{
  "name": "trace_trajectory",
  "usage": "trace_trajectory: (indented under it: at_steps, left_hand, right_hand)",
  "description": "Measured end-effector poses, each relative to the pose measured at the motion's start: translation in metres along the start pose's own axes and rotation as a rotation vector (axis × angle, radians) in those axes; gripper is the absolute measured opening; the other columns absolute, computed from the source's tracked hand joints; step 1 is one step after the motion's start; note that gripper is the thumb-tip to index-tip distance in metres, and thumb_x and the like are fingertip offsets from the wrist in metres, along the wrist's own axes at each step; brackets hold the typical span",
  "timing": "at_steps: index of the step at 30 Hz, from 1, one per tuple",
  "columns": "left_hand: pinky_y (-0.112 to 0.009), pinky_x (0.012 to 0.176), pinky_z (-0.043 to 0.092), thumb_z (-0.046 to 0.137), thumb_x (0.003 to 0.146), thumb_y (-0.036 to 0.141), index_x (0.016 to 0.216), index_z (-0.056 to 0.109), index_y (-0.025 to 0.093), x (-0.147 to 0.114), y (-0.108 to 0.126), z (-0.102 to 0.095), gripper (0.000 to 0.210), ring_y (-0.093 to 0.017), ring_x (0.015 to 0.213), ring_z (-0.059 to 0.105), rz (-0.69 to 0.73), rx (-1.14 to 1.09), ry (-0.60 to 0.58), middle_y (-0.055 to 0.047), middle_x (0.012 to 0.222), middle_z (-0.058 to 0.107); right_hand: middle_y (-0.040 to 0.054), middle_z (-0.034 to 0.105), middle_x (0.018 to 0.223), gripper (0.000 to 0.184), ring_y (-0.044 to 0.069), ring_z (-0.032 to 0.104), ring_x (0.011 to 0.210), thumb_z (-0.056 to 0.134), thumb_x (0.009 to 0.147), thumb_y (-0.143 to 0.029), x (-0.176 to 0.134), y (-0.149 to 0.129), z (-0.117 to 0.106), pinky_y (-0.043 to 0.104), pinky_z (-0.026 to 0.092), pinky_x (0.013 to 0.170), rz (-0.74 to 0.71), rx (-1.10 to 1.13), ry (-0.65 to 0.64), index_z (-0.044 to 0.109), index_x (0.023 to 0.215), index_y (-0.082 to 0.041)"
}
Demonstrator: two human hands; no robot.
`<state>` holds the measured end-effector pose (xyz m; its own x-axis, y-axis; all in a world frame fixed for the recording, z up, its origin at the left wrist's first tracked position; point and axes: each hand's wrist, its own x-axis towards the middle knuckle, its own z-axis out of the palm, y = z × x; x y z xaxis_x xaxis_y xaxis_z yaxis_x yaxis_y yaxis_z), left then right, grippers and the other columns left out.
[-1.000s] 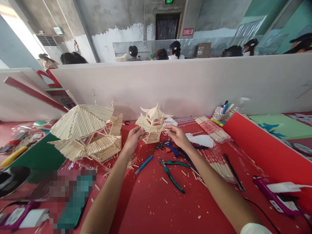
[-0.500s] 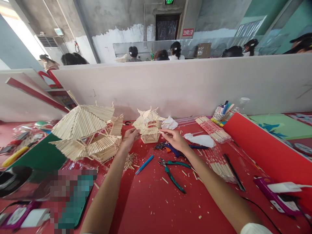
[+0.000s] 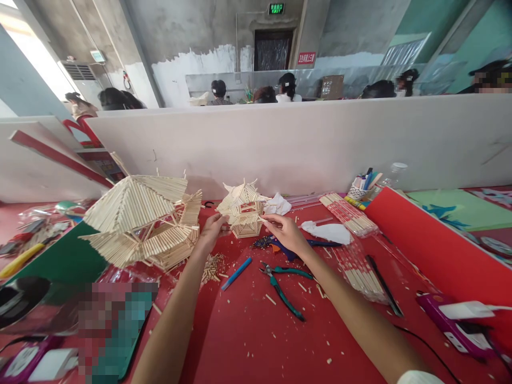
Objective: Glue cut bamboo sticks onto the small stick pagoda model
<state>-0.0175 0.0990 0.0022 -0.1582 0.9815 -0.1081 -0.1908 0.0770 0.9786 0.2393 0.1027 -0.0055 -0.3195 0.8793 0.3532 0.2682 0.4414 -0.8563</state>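
Observation:
A small pavilion model built of thin wooden sticks stands on the red table between my hands. At its left edge my left hand has its fingers closed on the lower roof. My right hand pinches a short wooden stick against the right side of that roof. The fingertips of both hands are small in the view. To the left stands a larger stick pavilion, its roof and lower eaves made of many sticks laid side by side.
Green-handled cutting pliers, a blue pen and dark blue pliers lie in front. Cut stick bits are heaped at left. Packs of sticks lie right, beside a red board. A white partition stands behind.
The camera view has tilted slightly. Both hands stay at the small pavilion, with the right fingers still pinching the stick at its right side.

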Motion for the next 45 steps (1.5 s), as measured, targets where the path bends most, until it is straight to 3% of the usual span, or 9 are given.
trace_trajectory:
  at_steps: [6,13,20,26,29,31,35,39,45]
  left_hand:
    - [-0.021,0.055,0.054,0.092,0.051,0.035,0.081,0.063,0.015,-0.004,0.005,0.000,0.046,-0.010,0.054,0.061,-0.074,0.013,-0.068,0.001,0.066,0.065]
    - [-0.019,0.053,0.052,0.086,0.056,0.041,0.085,0.064,0.018,0.002,-0.002,-0.001,0.043,-0.008,0.056,0.058,-0.019,0.005,0.004,0.002,0.072,0.066]
    - [-0.020,0.049,0.049,0.084,0.057,0.048,0.084,0.065,0.018,0.010,-0.008,-0.003,0.045,-0.010,0.052,0.056,0.044,0.085,0.042,0.003,0.066,0.062]
    - [-0.023,0.047,0.036,0.067,0.081,0.061,0.059,0.057,0.021,0.014,-0.015,-0.011,0.047,-0.011,0.046,0.046,0.179,0.227,0.120,0.003,0.050,0.049]
    - [-0.024,0.056,0.037,0.061,0.090,0.055,0.056,0.053,0.022,0.005,-0.014,-0.015,0.048,-0.013,0.054,0.045,0.298,0.288,0.191,0.003,0.052,0.044]
    - [-0.025,0.068,0.041,0.061,0.092,0.047,0.063,0.057,0.023,-0.004,-0.012,-0.015,0.038,-0.016,0.066,0.050,0.467,0.379,0.226,0.001,0.061,0.050]
    - [-0.035,0.102,0.040,0.059,0.093,0.037,0.092,0.071,0.024,-0.018,-0.007,-0.010,0.018,-0.025,0.101,0.060,0.770,0.648,0.076,-0.007,0.098,0.070]
    - [-0.042,0.115,0.032,0.060,0.091,0.035,0.109,0.075,0.026,-0.020,-0.005,-0.009,0.025,-0.028,0.122,0.058,0.794,0.739,-0.131,-0.009,0.123,0.071]
    - [-0.043,0.118,0.030,0.060,0.092,0.032,0.119,0.074,0.027,-0.018,-0.002,-0.013,0.031,-0.028,0.129,0.057,0.835,0.809,-0.172,-0.009,0.130,0.070]
  right_hand:
    - [0.0100,0.078,0.112,0.035,0.026,0.075,0.092,0.059,0.096,-0.049,0.000,0.001,-0.002,0.038,0.060,0.081,-0.001,-0.031,0.038,0.075,0.112,-0.021]
    - [0.0093,0.076,0.120,0.041,0.024,0.076,0.087,0.057,0.097,-0.048,-0.003,0.001,0.002,0.033,0.061,0.064,0.056,0.037,-0.042,0.072,0.128,-0.025]
    - [0.0087,0.078,0.108,0.042,0.024,0.076,0.085,0.055,0.098,-0.043,-0.002,-0.001,0.001,0.033,0.061,0.066,0.052,0.015,-0.062,0.069,0.133,-0.025]
    - [0.0083,0.077,0.111,0.035,0.022,0.075,0.079,0.056,0.097,-0.045,0.001,0.002,-0.002,0.033,0.060,0.069,0.016,0.024,-0.020,0.074,0.119,-0.023]
    - [0.0074,0.077,0.105,0.031,0.022,0.075,0.079,0.057,0.097,-0.043,0.001,0.002,-0.003,0.033,0.060,0.071,0.007,0.027,-0.003,0.074,0.113,-0.023]
    - [0.0072,0.077,0.105,0.029,0.021,0.075,0.080,0.057,0.097,-0.042,0.001,0.001,-0.004,0.033,0.060,0.074,0.009,0.028,0.005,0.073,0.112,-0.023]
    - [0.0082,0.077,0.108,0.029,0.023,0.075,0.090,0.058,0.096,-0.041,0.001,-0.001,-0.004,0.035,0.060,0.081,-0.003,0.000,0.002,0.073,0.113,-0.022]
    - [0.0087,0.077,0.109,0.028,0.025,0.074,0.098,0.058,0.096,-0.039,0.001,-0.002,-0.003,0.035,0.059,0.083,-0.006,-0.017,-0.003,0.073,0.113,-0.022]
    - [0.0093,0.076,0.110,0.030,0.025,0.074,0.096,0.058,0.096,-0.041,0.001,-0.003,-0.004,0.035,0.059,0.080,0.003,-0.002,-0.011,0.073,0.113,-0.023]
